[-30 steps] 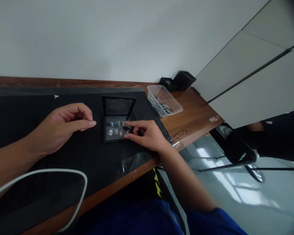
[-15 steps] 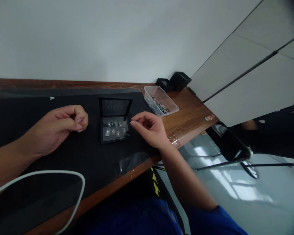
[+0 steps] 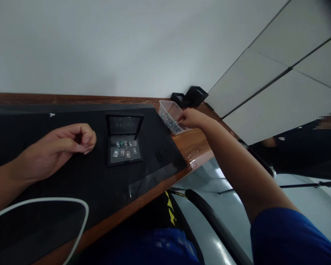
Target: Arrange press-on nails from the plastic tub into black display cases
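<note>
Plastic tub [image 3: 167,110]: clear, holds small coloured pieces, stands at the far right of the desk [image 3: 194,143], just beyond the black mat [image 3: 154,162].
Right hand [image 3: 191,118]: fingertips inside the tub; grip cannot be told.
Left hand [image 3: 63,145]: fingers curled together, resting on the mat.
Black case [image 3: 124,141]: open, between the hands, small pieces inside.

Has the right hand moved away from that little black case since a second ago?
Yes. The right hand has gone from the black case rightward to the clear tub.
</note>
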Tool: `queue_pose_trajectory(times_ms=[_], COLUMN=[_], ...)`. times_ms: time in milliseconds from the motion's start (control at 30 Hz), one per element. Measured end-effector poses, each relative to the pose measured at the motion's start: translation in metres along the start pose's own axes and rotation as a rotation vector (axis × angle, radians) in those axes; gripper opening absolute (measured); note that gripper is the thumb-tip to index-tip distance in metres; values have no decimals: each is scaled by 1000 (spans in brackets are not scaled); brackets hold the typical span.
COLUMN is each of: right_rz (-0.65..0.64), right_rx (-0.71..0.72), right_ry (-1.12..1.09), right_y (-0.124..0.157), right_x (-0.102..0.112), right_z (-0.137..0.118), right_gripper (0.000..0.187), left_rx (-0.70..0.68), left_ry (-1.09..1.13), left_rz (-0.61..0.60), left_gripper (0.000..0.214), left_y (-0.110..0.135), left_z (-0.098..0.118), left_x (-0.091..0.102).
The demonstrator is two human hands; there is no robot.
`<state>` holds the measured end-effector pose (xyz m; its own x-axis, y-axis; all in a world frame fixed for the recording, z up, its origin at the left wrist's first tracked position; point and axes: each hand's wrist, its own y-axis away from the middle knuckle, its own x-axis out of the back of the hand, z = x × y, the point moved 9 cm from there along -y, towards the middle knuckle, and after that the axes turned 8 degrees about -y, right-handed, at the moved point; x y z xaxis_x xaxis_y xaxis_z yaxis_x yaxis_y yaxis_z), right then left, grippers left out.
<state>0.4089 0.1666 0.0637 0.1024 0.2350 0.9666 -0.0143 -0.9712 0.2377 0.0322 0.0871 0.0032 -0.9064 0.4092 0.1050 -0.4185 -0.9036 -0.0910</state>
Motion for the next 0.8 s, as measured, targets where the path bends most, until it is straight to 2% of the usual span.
queue_pose_trajectory(times_ms=[133, 300, 400, 533, 600, 667, 733, 800], right_rz=[-20, 36, 66, 162, 247, 313, 319, 338], right_rx=[-16, -36, -49, -29, 45, 196, 367, 492], right_ry=[59, 92, 76, 14, -117, -335, -519, -599], right_y=[-7, -7, -2, 15, 29, 46, 66, 86], right_x=[-14, -12, -1, 26, 40, 48, 45, 38], right_z=[-3, -2, -1, -5, -14, -31, -54, -77], right_gripper=[22, 17, 12, 15, 16, 15, 14, 9], left_rx=[7, 8, -4, -9, -8, -6, -5, -5], left_ry=[-19, -55, -73, -74, -74, -74, -75, -75], left_rz=[-24, -41, -55, -56, -53, -48, -41, -33], left_gripper=[12, 15, 16, 17, 17, 16, 15, 14], left_y=[-1, -1, -1, -2, -2, -2, -1, -1], left_z=[0, 0, -1, -3, -3, -2, 0, 2], left_x=[-1, -2, -3, -3, -3, -3, -4, -4])
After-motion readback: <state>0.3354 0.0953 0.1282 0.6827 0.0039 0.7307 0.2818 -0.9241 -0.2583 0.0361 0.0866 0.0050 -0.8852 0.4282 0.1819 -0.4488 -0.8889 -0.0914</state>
